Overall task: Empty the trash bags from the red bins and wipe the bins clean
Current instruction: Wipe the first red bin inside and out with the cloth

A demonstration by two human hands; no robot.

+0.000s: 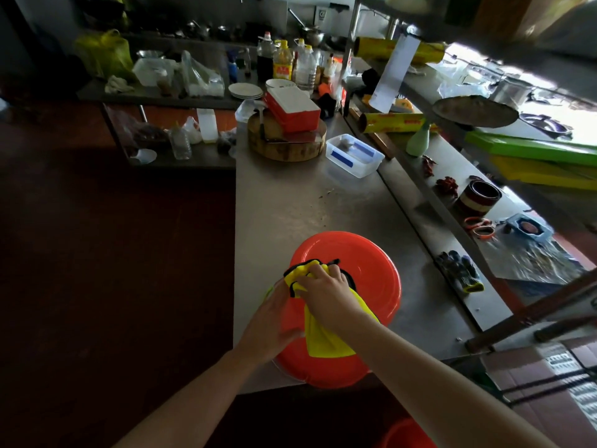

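The fingers [311, 274] of the right hand [326, 286] are curled tight round a bunched yellow cloth [326, 337] with dark edging. The cloth is pressed onto the near-left part of a round red bin [371, 273]. The cloth's loose end trails from the fist toward the near edge, so its long axis runs near to far.

The left hand [274, 321] is laid against the bin's left wall, fingers straight and slightly blurred. It steadies rather than grips.

The bin is set on the near end of a steel counter [290, 202], slightly overhanging its near edge. A broad, ringed red face is turned up toward the camera. Whether this is the base of an upturned bin cannot be told for certain.

Most of the uncovered red face lies to the far right of the cloth-holding fingers. The right hand is judged the nearer one for the next sweep, while the left braces against it.

The rim of a second red bin [407, 434] is seen low at the near edge, below the counter.

Farther along the counter are a round chopping block [287, 147], with a red box [292, 109] on it, and a clear plastic tub [353, 155]. Dark gloves [462, 270] lie to the right.

A yellow-labelled bottle [282, 64] and a yellow roll of film [391, 122] carry red print, but none of it can be read.
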